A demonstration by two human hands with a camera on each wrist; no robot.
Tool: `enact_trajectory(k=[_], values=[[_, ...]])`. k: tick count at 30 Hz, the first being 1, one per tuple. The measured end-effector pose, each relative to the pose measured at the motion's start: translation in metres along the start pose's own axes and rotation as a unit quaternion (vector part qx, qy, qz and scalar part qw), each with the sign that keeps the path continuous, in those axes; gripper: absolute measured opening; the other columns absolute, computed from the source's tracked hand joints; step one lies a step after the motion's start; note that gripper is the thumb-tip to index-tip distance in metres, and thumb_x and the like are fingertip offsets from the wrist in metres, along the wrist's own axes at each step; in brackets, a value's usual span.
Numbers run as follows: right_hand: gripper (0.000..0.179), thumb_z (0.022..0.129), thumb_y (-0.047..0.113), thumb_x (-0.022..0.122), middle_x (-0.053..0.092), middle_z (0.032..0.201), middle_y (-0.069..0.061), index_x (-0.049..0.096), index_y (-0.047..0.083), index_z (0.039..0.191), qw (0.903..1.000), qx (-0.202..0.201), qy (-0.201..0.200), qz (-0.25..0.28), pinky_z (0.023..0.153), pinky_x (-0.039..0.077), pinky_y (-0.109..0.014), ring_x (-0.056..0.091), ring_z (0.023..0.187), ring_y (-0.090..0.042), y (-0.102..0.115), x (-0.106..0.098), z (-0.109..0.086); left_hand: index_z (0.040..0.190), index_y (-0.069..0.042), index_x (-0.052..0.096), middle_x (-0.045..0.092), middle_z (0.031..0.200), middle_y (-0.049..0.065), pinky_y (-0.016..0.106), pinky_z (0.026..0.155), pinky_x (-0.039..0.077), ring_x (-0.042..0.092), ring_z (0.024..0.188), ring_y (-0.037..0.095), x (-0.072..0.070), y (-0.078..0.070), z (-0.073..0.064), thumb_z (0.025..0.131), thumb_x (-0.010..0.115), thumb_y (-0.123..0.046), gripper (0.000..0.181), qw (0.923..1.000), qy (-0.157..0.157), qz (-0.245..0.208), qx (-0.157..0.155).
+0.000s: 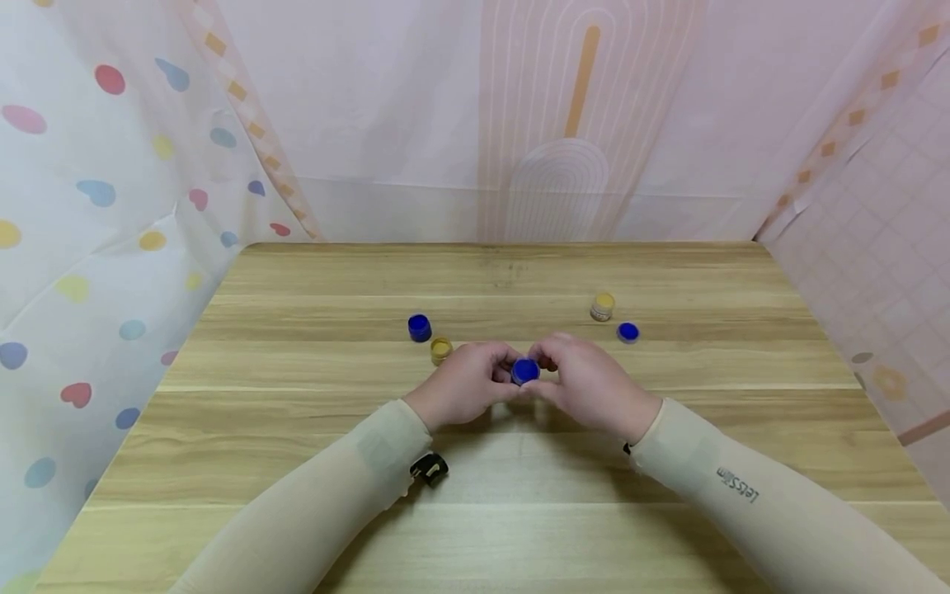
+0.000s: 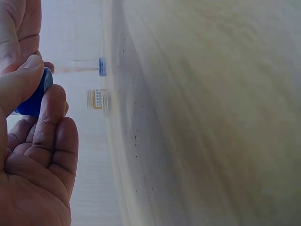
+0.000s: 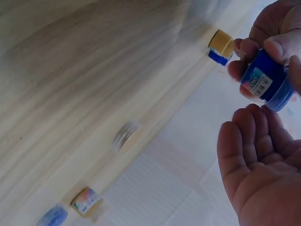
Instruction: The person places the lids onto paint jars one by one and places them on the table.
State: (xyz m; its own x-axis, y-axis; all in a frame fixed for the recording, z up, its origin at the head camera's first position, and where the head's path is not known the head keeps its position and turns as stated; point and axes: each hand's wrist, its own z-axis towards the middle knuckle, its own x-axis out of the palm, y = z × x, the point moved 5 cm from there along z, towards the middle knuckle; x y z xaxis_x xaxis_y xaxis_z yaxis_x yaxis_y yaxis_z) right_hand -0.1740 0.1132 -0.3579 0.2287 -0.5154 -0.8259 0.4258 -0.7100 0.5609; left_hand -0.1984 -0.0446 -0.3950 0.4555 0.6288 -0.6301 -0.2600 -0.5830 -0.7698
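Jar [image 1: 525,371], deep blue with a printed label, is held up above the table [image 1: 512,528] between both hands. Left hand [image 1: 463,384] grasps its body, thumb bent over one side and fingers round the other. Right hand [image 1: 594,384] pinches the lidded end with thumb and forefinger; its other fingers stretch out fairly straight in the right wrist view, below the lid [image 3: 281,98].

Taking the held jar as the centre of the dial, another blue pot [image 1: 419,328] stands at ten o'clock, and a yellow pot [image 1: 441,351] sits just beside it, between nine and ten. A labelled yellow tub [image 1: 603,307] is at two o'clock, with a blue cap [image 1: 627,332] near it at about half past two. The right wrist view also shows a see-through cap [image 3: 126,136] at eight o'clock from the jar.
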Motion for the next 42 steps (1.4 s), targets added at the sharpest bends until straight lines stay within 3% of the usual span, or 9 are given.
enact_trajectory(k=[4,7,13,18,20,26,34,42], values=[[0.046,0.092,0.031,0.083,0.074,0.116,-0.006,0.068,0.007,0.129,0.9999,-0.005,0.011,0.010,0.093,0.058,-0.044,0.070,0.107,-0.025,-0.0019,0.0009,-0.0002,0.117,-0.011,0.073,0.077,0.103,-0.003,0.030,0.089,0.060,0.071,0.093,0.007,-0.0012,0.0016,0.0001,0.094,0.081,-0.020,0.026,1.0000,-0.001,-0.006,-0.006],[0.045,0.098,0.025,0.077,0.075,0.121,-0.006,0.066,0.008,0.138,0.9994,-0.018,0.019,0.021,0.095,0.059,-0.044,0.071,0.109,-0.024,-0.0020,0.0020,-0.0002,0.117,-0.011,0.073,0.077,0.103,-0.002,0.030,0.089,0.060,0.071,0.093,0.008,-0.0023,0.0028,0.0008,0.094,0.082,-0.020,0.026,0.9999,-0.004,-0.012,-0.012],[0.037,0.103,0.020,0.069,0.075,0.124,-0.007,0.066,0.009,0.138,0.9993,-0.004,0.021,0.030,0.096,0.060,-0.043,0.072,0.112,-0.022,-0.0032,0.0030,0.0009,0.117,-0.011,0.073,0.076,0.103,-0.003,0.030,0.089,0.060,0.071,0.092,0.008,-0.0031,0.0035,0.0025,0.093,0.083,-0.020,0.028,0.9998,-0.009,-0.004,-0.020],[0.024,0.101,0.024,0.073,0.076,0.108,-0.003,0.068,0.011,0.120,0.9988,0.019,0.017,0.042,0.086,0.060,-0.039,0.072,0.098,-0.016,-0.0067,0.0047,0.0024,0.119,-0.010,0.073,0.077,0.105,-0.001,0.030,0.089,0.060,0.072,0.093,0.008,-0.0034,0.0022,0.0026,0.095,0.081,-0.020,0.027,0.9998,-0.006,-0.010,-0.019],[0.029,0.099,0.026,0.075,0.076,0.104,-0.002,0.066,0.009,0.121,0.9982,0.026,0.018,0.050,0.084,0.059,-0.038,0.071,0.095,-0.015,-0.0079,0.0050,0.0025,0.119,-0.010,0.073,0.076,0.106,-0.002,0.030,0.089,0.060,0.072,0.094,0.008,-0.0034,0.0024,0.0025,0.095,0.080,-0.021,0.027,0.9998,-0.005,-0.008,-0.019],[0.055,0.100,0.022,0.075,0.077,0.107,-0.003,0.055,0.003,0.147,0.9978,0.016,0.024,0.059,0.089,0.060,-0.040,0.072,0.098,-0.015,-0.0092,0.0066,0.0017,0.119,-0.010,0.073,0.077,0.107,-0.002,0.030,0.090,0.060,0.072,0.095,0.008,-0.0027,0.0057,0.0027,0.094,0.082,-0.020,0.028,0.9997,-0.007,-0.009,-0.021],[0.036,0.101,0.018,0.073,0.077,0.112,-0.003,0.066,0.012,0.136,0.9979,-0.011,-0.001,0.064,0.089,0.060,-0.037,0.072,0.101,-0.015,-0.0051,0.0052,0.0010,0.124,-0.009,0.073,0.077,0.110,0.000,0.029,0.088,0.060,0.072,0.094,0.009,-0.0033,0.0058,0.0029,0.094,0.081,-0.017,0.032,0.9996,-0.010,-0.017,-0.019],[0.029,0.100,0.023,0.074,0.077,0.105,-0.002,0.068,0.012,0.127,0.9986,0.004,-0.013,0.050,0.084,0.059,-0.036,0.071,0.095,-0.014,-0.0054,0.0055,0.0024,0.123,-0.010,0.073,0.077,0.108,-0.001,0.030,0.087,0.060,0.072,0.094,0.009,-0.0049,0.0048,0.0033,0.095,0.080,-0.017,0.029,0.9997,-0.013,-0.011,-0.020]])
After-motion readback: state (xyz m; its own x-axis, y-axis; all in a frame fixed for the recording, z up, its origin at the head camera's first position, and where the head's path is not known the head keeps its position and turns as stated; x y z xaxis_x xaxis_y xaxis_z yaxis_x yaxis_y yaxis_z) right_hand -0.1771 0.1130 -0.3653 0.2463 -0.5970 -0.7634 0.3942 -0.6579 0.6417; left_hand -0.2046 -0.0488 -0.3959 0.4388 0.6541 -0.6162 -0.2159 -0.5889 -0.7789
